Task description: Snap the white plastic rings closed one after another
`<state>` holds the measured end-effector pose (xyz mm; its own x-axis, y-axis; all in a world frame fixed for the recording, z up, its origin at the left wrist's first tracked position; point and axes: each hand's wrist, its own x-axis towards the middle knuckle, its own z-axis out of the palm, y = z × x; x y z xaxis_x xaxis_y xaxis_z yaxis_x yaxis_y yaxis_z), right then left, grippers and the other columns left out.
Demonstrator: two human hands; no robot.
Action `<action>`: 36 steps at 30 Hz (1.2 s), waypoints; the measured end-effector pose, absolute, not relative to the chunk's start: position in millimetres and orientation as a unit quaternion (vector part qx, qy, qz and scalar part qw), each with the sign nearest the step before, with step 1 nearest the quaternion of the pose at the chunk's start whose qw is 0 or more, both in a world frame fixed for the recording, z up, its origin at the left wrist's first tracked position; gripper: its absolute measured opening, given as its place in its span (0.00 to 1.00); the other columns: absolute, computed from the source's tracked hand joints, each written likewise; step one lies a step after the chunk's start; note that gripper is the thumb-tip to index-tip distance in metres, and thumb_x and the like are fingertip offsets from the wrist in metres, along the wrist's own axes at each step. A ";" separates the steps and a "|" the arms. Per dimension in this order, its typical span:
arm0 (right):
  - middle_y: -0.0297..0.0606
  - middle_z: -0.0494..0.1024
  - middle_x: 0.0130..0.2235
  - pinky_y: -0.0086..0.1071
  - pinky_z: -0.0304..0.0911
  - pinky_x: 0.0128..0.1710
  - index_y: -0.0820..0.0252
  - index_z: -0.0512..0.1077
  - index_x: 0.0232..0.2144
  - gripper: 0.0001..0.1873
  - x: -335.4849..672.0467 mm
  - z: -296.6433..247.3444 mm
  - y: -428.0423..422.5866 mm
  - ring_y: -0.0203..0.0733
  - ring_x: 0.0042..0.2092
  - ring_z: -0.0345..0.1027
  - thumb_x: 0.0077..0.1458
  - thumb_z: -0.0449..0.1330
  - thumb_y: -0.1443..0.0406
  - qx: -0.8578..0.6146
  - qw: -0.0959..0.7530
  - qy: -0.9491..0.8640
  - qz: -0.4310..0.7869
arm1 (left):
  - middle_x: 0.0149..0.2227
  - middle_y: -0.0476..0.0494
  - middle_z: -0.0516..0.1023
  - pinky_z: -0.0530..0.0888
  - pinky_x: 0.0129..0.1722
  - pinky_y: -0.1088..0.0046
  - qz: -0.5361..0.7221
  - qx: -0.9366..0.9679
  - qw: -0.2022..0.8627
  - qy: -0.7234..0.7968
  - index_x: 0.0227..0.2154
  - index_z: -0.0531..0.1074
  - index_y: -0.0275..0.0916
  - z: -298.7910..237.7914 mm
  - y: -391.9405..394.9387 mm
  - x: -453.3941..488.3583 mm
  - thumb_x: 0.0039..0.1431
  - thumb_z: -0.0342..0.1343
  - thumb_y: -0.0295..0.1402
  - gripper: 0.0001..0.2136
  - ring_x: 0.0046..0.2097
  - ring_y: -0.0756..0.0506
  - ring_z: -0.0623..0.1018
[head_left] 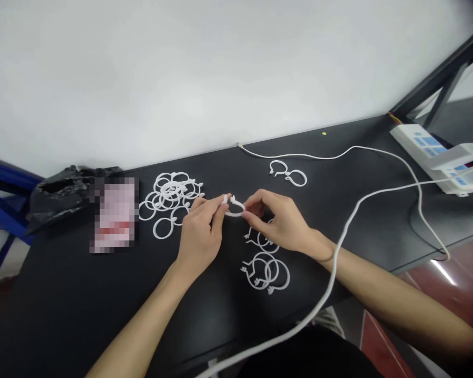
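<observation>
Between my two hands is a white plastic snap ring (235,213), held above the table with its gap facing up. My left hand (203,228) pinches one side near an end, and my right hand (278,218) pinches the opposite side with thumb and fingers. Left of my left hand lies a pile of similar rings (171,191), mostly looking closed. Below my right hand, several rings (264,270) with open ends overlap on the table, and my hand partly hides some. Two more rings (295,177) lie farther back on the right.
A black plastic bag (69,189) and a blurred pinkish packet (116,212) lie at the left of the black table (122,294). White power strips (429,152) stand at the right. One white cable (350,218) crosses in front of my right forearm; a thinner cable (311,155) runs along the back.
</observation>
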<state>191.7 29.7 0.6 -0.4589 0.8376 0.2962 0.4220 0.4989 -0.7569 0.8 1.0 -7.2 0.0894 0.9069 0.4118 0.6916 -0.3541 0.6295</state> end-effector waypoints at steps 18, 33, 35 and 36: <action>0.38 0.74 0.40 0.30 0.70 0.37 0.59 0.71 0.44 0.07 196.4 2.8 33.9 0.35 0.38 0.71 0.64 0.56 0.67 -0.304 0.372 -0.832 0.278 | 0.38 0.44 0.79 0.73 0.42 0.64 0.357 0.746 0.240 0.508 0.52 0.72 0.35 -2.1 -1.5 -0.5 0.67 0.50 0.39 0.17 0.38 0.46 0.73; 0.34 0.73 0.34 0.28 0.62 0.33 0.60 0.69 0.33 0.06 198.9 1.9 34.7 0.33 0.32 0.67 0.63 0.58 0.65 -0.349 0.342 -0.824 0.287 | 0.32 0.43 0.80 0.74 0.39 0.65 0.401 0.813 -0.001 0.422 0.42 0.73 0.34 -13.1 0.0 1.1 0.56 0.61 0.47 0.21 0.34 0.44 0.76; 0.33 0.72 0.33 0.28 0.61 0.31 0.60 0.69 0.33 0.07 198.2 0.9 33.7 0.33 0.31 0.66 0.63 0.58 0.63 -0.360 0.334 -0.822 0.287 | 0.31 0.43 0.80 0.74 0.37 0.66 0.398 0.813 -0.030 0.424 0.41 0.73 0.35 -13.9 -0.7 1.9 0.56 0.61 0.48 0.20 0.33 0.45 0.76; 0.33 0.72 0.32 0.28 0.61 0.31 0.60 0.68 0.32 0.08 197.7 0.2 33.2 0.33 0.30 0.65 0.63 0.58 0.62 -0.365 0.329 -0.821 0.289 | 0.31 0.44 0.80 0.73 0.37 0.66 0.398 0.812 -0.043 0.425 0.40 0.73 0.35 -14.0 -1.0 2.2 0.56 0.60 0.49 0.20 0.32 0.45 0.76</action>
<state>197.7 33.2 0.2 -0.5158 0.7906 0.3300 0.4098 0.5660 -0.7153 2.2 -1.0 -14.0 0.3224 0.6560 0.6825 0.7250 -0.6347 0.2676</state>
